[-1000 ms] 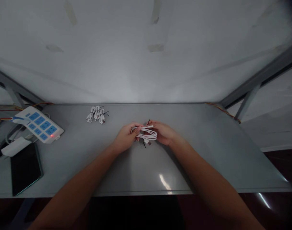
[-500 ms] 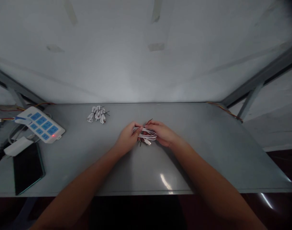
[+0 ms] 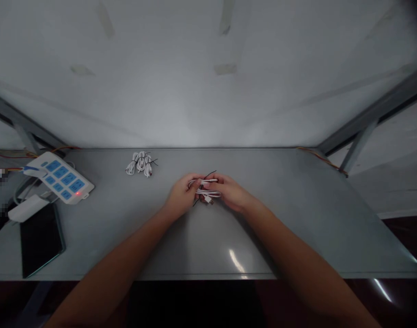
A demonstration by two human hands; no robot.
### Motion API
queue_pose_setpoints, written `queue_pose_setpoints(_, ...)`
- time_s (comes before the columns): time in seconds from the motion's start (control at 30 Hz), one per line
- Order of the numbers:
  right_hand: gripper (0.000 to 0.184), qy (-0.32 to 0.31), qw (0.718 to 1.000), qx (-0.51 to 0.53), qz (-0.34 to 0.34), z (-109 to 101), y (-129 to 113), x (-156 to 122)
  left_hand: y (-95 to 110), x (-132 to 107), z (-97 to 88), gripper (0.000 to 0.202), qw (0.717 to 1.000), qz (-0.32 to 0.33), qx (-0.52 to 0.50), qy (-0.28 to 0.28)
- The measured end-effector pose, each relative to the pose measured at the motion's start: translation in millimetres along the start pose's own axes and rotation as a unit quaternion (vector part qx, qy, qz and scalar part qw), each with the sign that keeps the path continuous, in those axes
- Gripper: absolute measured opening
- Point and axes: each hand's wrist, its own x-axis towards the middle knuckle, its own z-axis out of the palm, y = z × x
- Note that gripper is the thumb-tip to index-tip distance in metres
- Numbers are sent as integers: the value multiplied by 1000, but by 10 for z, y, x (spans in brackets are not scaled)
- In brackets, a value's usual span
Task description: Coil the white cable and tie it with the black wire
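Note:
A coiled white USB cable [image 3: 211, 194] is held between my two hands above the middle of the table. My left hand [image 3: 185, 191] is closed on the coil's left side, thumb on top. My right hand [image 3: 231, 190] grips its right side, with the thumb over the loops. Below the loops a USB plug [image 3: 207, 199] sticks out. A thin black twist tie [image 3: 211, 174] crosses the coil, one end pointing up and the other down to the left. The fingers underneath are partly hidden.
Bundled white cables [image 3: 140, 164] with black ties lie toward the table's back edge. On the left are a power strip [image 3: 65, 177] with a lit red lamp, a white adapter [image 3: 28, 208] and a dark tablet [image 3: 42, 241]. A wall [image 3: 194, 91] rises behind the grey table [image 3: 314, 218].
My right thumb has moved left over the coil, and the loops have shifted and look flatter. The tie's lower end has swung left. The view has moved slightly.

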Motion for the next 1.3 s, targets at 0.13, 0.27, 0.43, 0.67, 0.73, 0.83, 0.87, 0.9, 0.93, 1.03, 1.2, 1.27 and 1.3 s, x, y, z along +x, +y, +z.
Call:
queue_pose_setpoints(0.13,44,1,1000,-12,-8,-39,62,40,-26,24,-25,25,998,-35,-52,19)
queue_pose_setpoints(0.27,64,23,991,-103,-77,-69,149,51,-99,63,-39,27,984,-90,-140,59)
queue_pose_setpoints(0.43,88,48,862,-429,-265,10,129,-58,-122,97,-45,21,964,-125,-211,100)
queue_pose_setpoints(0.67,61,94,693,-597,-392,14,112,-54,-160,122,-77,18,956,-123,-242,116)
queue_pose_setpoints(0.73,48,139,668,-611,-401,-24,102,-36,-171,138,-94,15,951,-137,-246,128)
queue_pose_setpoints(0.83,26,183,637,-645,-380,-101,82,-14,-169,158,-120,11,944,-150,-254,146)
queue_pose_setpoints(0.87,23,171,639,-656,-363,-131,79,-7,-165,162,-129,11,943,-150,-256,151)
queue_pose_setpoints(0.9,22,150,647,-665,-342,-160,79,0,-162,164,-136,11,943,-147,-256,152)
queue_pose_setpoints(0.93,23,123,658,-670,-321,-187,84,8,-159,164,-143,12,944,-143,-256,151)
queue_pose_setpoints(1.03,21,67,686,-668,-280,-232,109,34,-156,158,-153,15,950,-133,-244,143)
queue_pose_setpoints(1.2,6,37,728,-627,-275,-206,138,68,-163,148,-143,13,950,-133,-251,131)
queue_pose_setpoints(1.27,5,35,751,-602,-269,-195,144,74,-171,148,-138,13,951,-133,-247,130)
queue_pose_setpoints(1.3,7,37,759,-594,-265,-193,148,75,-176,149,-136,14,953,-131,-242,129)
